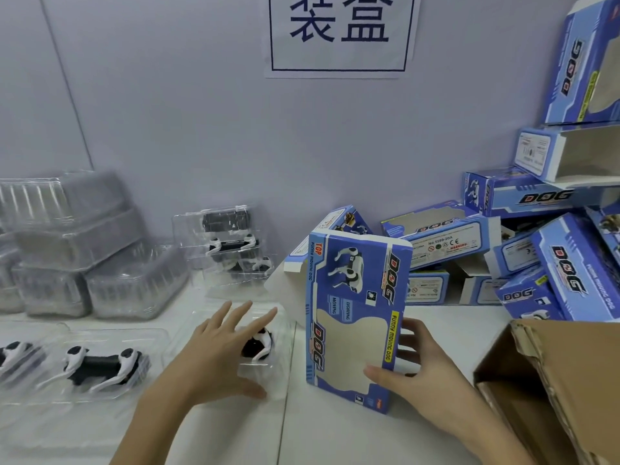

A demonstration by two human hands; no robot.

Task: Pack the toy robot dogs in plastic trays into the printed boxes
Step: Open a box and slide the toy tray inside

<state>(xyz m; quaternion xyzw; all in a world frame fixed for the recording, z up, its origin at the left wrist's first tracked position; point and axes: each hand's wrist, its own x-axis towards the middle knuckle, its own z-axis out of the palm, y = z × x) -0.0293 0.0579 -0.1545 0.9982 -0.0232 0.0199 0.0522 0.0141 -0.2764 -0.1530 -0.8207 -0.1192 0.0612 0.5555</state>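
Observation:
A blue printed box point(352, 317) marked DOG stands upright on the white table, its top flap open. My right hand point(412, 367) grips its lower right edge, thumb on the front window. My left hand point(223, 350) hovers with spread fingers over a clear plastic tray point(268, 360) that holds a black and white toy robot dog point(258, 344). I cannot tell whether the fingers touch the tray. A second dog in a tray point(100, 364) lies to the left, and a third point(13, 355) is cut off by the left edge.
Stacks of empty clear trays point(87, 250) sit at the back left. More trayed dogs point(231, 243) are piled against the wall. A heap of blue boxes point(523, 236) fills the right. An open brown carton point(550, 380) stands at the lower right.

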